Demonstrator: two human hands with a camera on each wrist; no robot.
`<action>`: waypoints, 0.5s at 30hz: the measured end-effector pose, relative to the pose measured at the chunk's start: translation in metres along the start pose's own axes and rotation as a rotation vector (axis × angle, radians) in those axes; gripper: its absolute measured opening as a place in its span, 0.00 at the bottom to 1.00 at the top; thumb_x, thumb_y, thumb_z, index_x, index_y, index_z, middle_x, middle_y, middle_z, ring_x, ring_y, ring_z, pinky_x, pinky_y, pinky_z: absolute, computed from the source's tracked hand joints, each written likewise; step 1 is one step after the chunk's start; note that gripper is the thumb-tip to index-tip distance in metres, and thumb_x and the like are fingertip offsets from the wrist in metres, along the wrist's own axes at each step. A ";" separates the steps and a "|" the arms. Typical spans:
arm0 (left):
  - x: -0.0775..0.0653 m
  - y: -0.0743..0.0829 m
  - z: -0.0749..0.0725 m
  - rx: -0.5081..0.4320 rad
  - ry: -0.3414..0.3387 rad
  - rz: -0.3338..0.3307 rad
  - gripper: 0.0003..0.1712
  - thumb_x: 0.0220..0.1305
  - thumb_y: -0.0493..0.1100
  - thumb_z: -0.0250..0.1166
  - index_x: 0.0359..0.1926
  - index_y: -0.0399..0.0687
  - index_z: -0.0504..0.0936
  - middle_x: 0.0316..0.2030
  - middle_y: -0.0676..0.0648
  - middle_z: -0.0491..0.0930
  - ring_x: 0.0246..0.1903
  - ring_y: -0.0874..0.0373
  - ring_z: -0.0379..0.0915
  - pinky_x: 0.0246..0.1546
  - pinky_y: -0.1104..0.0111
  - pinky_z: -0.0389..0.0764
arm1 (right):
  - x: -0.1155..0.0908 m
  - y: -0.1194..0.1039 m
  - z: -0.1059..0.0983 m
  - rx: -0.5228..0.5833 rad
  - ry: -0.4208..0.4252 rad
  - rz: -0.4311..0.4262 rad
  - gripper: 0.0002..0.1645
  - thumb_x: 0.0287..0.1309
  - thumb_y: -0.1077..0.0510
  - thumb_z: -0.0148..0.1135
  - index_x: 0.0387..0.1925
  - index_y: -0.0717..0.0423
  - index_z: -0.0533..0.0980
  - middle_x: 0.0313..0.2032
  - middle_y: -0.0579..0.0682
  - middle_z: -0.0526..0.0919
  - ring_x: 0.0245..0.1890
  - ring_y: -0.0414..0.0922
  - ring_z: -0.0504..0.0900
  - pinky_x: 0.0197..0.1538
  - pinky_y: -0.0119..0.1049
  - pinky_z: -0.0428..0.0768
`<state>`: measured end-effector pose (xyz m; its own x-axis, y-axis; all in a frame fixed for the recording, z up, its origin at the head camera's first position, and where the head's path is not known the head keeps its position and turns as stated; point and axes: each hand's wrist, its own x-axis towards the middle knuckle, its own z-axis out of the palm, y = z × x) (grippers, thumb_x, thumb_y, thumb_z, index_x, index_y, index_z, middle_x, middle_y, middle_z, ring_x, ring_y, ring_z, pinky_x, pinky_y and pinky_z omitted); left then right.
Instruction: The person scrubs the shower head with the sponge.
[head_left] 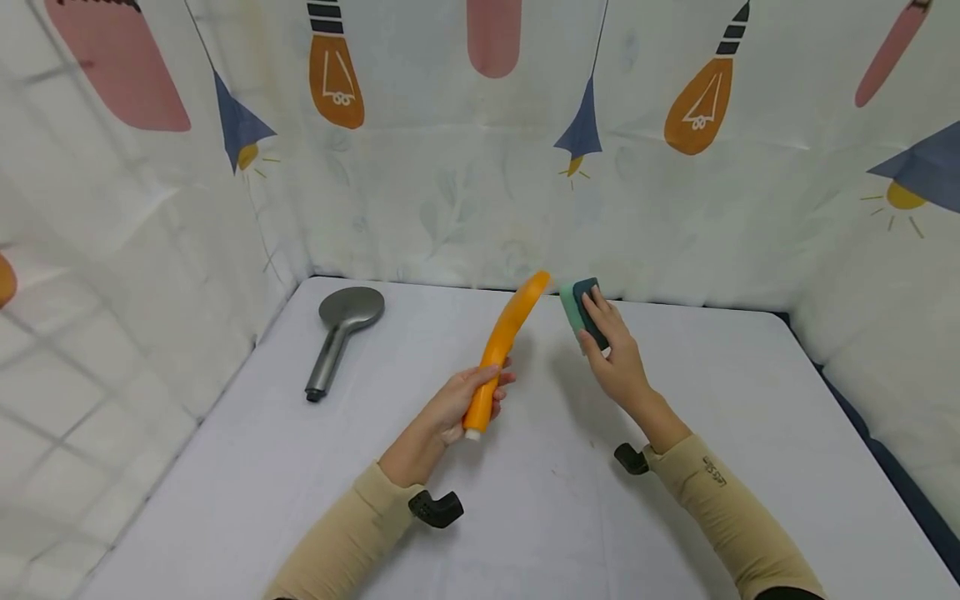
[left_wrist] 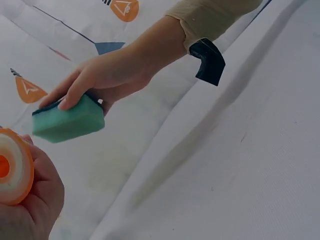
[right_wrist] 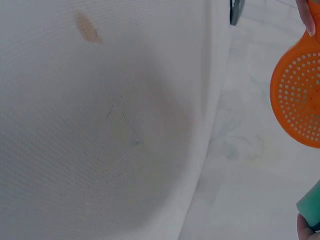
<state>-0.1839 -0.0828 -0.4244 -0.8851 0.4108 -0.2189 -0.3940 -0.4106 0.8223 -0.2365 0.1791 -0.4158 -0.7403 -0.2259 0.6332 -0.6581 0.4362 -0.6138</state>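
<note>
Head cam: mod. bright, soft diffuse light, source out of frame. Blurry-edged shadows on white table, e.g. just R of orange shower head & alongside right sleeve; dull sheen on grey shower head. Wide-angle stretch twd edges. Wrist cams dimmer, greyer: L pic w/ long soft arm shadow, R w/ broad shadow, hazy backdrop, low contrast.

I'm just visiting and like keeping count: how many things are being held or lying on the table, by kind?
Shower heads: 2 (orange shower head in the left hand, grey shower head on the table)
Sponges: 1 (green sponge in the right hand)
Total: 3
</note>
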 end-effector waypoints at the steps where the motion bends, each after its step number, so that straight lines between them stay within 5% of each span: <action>1: 0.000 0.000 0.000 -0.059 -0.041 -0.010 0.26 0.82 0.46 0.50 0.71 0.35 0.65 0.43 0.49 0.79 0.28 0.66 0.73 0.33 0.77 0.80 | 0.000 0.000 0.000 0.000 0.000 0.000 0.34 0.69 0.70 0.58 0.74 0.65 0.64 0.76 0.62 0.58 0.75 0.68 0.54 0.71 0.67 0.54; 7: -0.003 0.003 -0.002 -0.381 -0.269 -0.076 0.25 0.84 0.49 0.38 0.70 0.38 0.56 0.32 0.51 0.70 0.25 0.65 0.68 0.30 0.76 0.79 | 0.000 0.000 0.005 -0.002 -0.020 -0.032 0.34 0.69 0.70 0.59 0.74 0.64 0.64 0.76 0.61 0.58 0.76 0.67 0.52 0.71 0.66 0.54; 15: -0.005 -0.005 -0.001 -0.512 -0.298 -0.159 0.24 0.82 0.57 0.48 0.62 0.42 0.62 0.24 0.53 0.69 0.19 0.67 0.68 0.26 0.80 0.77 | 0.006 0.001 0.015 -0.025 -0.055 -0.039 0.34 0.69 0.68 0.61 0.74 0.63 0.64 0.76 0.61 0.58 0.76 0.68 0.52 0.70 0.68 0.56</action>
<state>-0.1774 -0.0832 -0.4279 -0.7276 0.6785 -0.1012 -0.6497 -0.6342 0.4191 -0.2442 0.1651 -0.4198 -0.7213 -0.2902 0.6289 -0.6831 0.4476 -0.5770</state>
